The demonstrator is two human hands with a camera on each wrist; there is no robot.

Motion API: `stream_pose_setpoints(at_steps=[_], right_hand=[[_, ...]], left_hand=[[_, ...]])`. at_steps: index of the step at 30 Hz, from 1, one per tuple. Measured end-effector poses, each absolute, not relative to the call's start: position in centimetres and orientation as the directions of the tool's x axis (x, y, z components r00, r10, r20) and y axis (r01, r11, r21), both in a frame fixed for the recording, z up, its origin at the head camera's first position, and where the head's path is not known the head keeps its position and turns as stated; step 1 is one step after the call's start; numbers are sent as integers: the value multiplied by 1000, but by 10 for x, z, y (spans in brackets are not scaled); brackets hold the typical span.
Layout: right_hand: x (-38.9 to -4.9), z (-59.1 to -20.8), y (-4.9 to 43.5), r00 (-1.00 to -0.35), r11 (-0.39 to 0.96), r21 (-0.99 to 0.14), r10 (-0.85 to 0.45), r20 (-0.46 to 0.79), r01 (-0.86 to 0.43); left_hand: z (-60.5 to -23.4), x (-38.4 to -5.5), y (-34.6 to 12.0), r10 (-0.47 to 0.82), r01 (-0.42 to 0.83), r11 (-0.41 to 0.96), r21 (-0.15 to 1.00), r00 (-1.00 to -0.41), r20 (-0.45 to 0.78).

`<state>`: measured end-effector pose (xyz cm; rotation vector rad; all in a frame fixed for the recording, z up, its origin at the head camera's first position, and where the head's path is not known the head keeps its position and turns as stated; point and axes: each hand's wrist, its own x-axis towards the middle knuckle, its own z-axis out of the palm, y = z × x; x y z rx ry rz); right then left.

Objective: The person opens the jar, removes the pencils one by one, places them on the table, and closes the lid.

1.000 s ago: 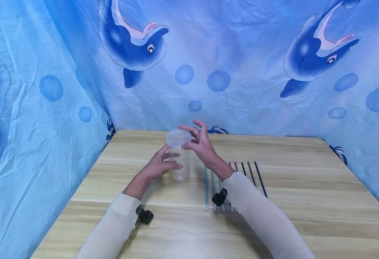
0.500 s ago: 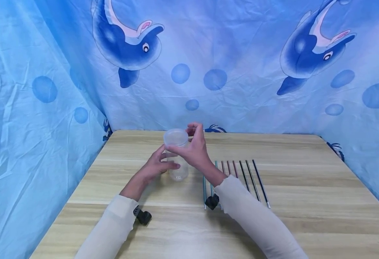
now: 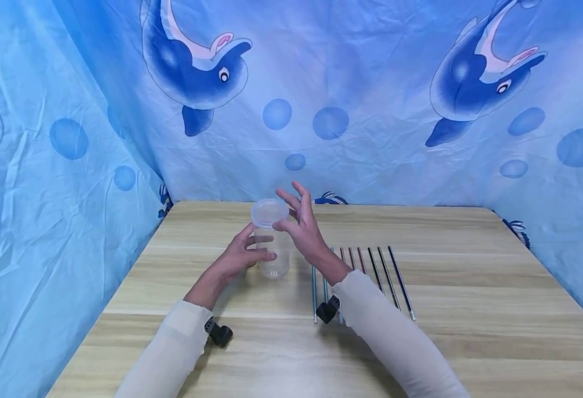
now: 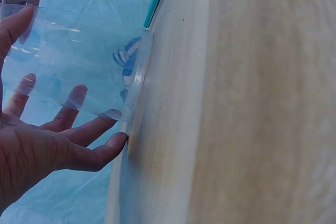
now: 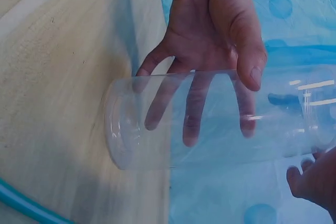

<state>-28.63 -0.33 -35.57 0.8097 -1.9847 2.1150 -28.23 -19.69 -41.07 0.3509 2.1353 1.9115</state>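
A clear plastic jar [image 3: 275, 254] stands upright on the wooden table with a translucent lid [image 3: 269, 213] on its mouth. My left hand [image 3: 239, 255] holds the jar from the left. In the right wrist view, the left hand [image 5: 205, 51] has its thumb on the near side of the jar [image 5: 157, 124] and its fingers spread along the far side. At the lid's right edge is my right hand [image 3: 303, 224], its thumb by the rim and its first fingers raised and spread. Part of the right hand [image 5: 317, 182] shows near the jar's top.
To the right of the jar several slim pencil-like sticks lie side by side, including a teal one [image 3: 314, 293] and a dark one [image 3: 402, 283]. My right forearm covers part of the row. A blue dolphin-print cloth [image 3: 371, 155] hangs behind the table [image 3: 271, 354].
My right hand closed about the lid half a second ago; now its fingers have lifted and spread, and its thumb has shifted right along the rim. The left hand stays on the jar.
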Motion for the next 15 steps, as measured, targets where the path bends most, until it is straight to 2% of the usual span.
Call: stream_pose_setpoints(at_steps=[3,9,15], right_hand=[[-287,-358,-1,-847,-138,-890,-273,456,-435],[-287,-361,0,-827,-110,-857,-229,514,-503],[-286,-367,-4,-824,4,-835,-169,542,-550]], left_hand=[[-412,-282,-197,343,12,108,994,-939,-26],[-413,-283,-197,344,13,102,995,-939,-23],[-411,-283,-196,343,15,119,993,-939,-27]])
